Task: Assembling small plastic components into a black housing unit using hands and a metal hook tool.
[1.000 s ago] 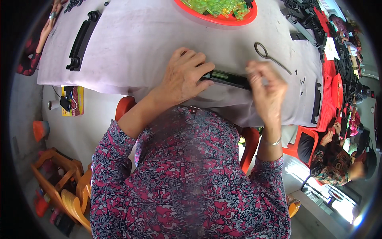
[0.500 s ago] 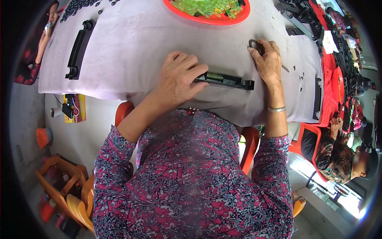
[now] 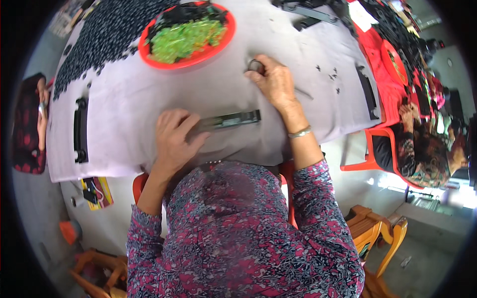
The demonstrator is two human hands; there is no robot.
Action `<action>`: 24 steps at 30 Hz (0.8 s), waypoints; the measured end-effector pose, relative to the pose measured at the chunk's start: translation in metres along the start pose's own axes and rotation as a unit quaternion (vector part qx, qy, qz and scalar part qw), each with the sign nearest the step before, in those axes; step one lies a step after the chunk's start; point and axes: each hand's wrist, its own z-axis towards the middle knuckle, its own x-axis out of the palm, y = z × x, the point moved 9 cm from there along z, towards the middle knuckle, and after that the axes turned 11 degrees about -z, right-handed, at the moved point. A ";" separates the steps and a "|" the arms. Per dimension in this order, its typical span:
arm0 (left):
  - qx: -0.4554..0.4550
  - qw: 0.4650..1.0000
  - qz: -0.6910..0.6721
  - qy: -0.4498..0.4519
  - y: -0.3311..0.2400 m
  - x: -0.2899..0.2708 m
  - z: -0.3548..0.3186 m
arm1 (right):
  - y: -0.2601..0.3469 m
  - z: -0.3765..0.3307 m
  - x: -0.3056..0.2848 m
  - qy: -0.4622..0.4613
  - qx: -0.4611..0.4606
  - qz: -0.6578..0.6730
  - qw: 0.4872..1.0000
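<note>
My left hand [image 3: 175,140] lies flat on the grey cloth-covered table [image 3: 149,94], its fingers pressing the left end of a long dark bar-shaped part [image 3: 232,119]. My right hand [image 3: 272,82] reaches forward past the bar and closes its fingertips on a small dark metal tool [image 3: 255,64] lying on the cloth. A thin bracelet [image 3: 299,132] sits on my right wrist. The tool's far end is hidden under my fingers.
A red round tray [image 3: 194,54] of green pieces and black parts stands ahead. Several small black parts [image 3: 99,35] cover the far left. Black handles [image 3: 79,130] [image 3: 366,92] lie at both sides. Another person [image 3: 427,154] sits at right on an orange chair [image 3: 367,149].
My right hand left the bar's right end and reached forward to the small tool. My left hand stays on the bar. The view has tilted farther over the table.
</note>
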 end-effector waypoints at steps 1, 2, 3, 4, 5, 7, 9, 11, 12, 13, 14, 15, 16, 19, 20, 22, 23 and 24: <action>-0.007 1.000 -0.002 -0.006 0.000 0.000 0.000 | 0.005 -0.001 -0.004 -0.012 -0.016 -0.012 1.000; -0.016 1.000 -0.004 -0.007 0.000 0.001 0.000 | 0.011 -0.002 -0.008 -0.022 -0.029 -0.021 0.999; -0.025 1.000 -0.005 -0.008 0.000 0.001 0.001 | 0.014 -0.003 -0.012 -0.031 -0.042 -0.031 0.998; -0.030 1.000 0.003 0.005 0.002 0.004 0.001 | 0.012 -0.005 -0.012 -0.034 -0.042 -0.037 0.998; -0.037 0.999 0.002 0.006 0.005 0.005 -0.001 | 0.012 -0.003 -0.008 -0.031 -0.045 -0.047 0.997; -0.052 0.999 0.008 0.012 0.011 0.007 -0.004 | 0.010 -0.005 -0.002 -0.030 -0.046 -0.053 0.997; -0.063 0.997 0.019 0.028 0.012 0.009 -0.005 | 0.008 -0.007 -0.003 -0.035 -0.039 -0.046 0.998; -0.066 0.997 0.030 0.034 0.011 0.009 -0.006 | 0.008 -0.009 0.000 -0.015 -0.036 -0.026 0.999; -0.069 0.996 0.029 0.043 0.011 0.009 -0.005 | 0.007 -0.009 0.000 -0.016 -0.038 -0.018 0.999; -0.072 0.996 0.027 0.046 0.011 0.011 -0.006 | 0.007 -0.009 0.000 -0.015 -0.040 -0.013 0.999; -0.076 0.996 0.027 0.047 0.011 0.012 -0.006 | 0.007 -0.010 -0.001 0.004 -0.033 -0.006 0.999; -0.079 0.995 0.026 0.048 0.013 0.012 -0.007 | 0.007 -0.011 -0.001 -0.004 -0.032 -0.001 0.999; -0.076 0.995 0.024 0.056 0.015 0.010 -0.010 | 0.008 -0.012 0.001 -0.011 -0.034 0.005 0.999; -0.090 0.994 0.014 0.054 0.021 0.012 -0.014 | 0.005 -0.015 0.000 -0.029 -0.026 0.013 0.999; -0.070 0.994 0.028 0.078 0.021 0.013 -0.015 | 0.005 -0.015 0.000 -0.033 -0.025 0.017 0.999; -0.079 0.993 0.027 0.082 0.023 0.014 -0.015 | 0.005 -0.014 0.001 -0.038 -0.024 0.008 0.999; -0.084 0.993 0.028 0.084 0.023 0.014 -0.015 | 0.005 -0.014 0.000 -0.041 -0.025 0.005 0.999; -0.085 0.992 0.025 0.087 0.023 0.015 -0.014 | 0.003 -0.015 0.002 -0.028 -0.018 0.009 0.999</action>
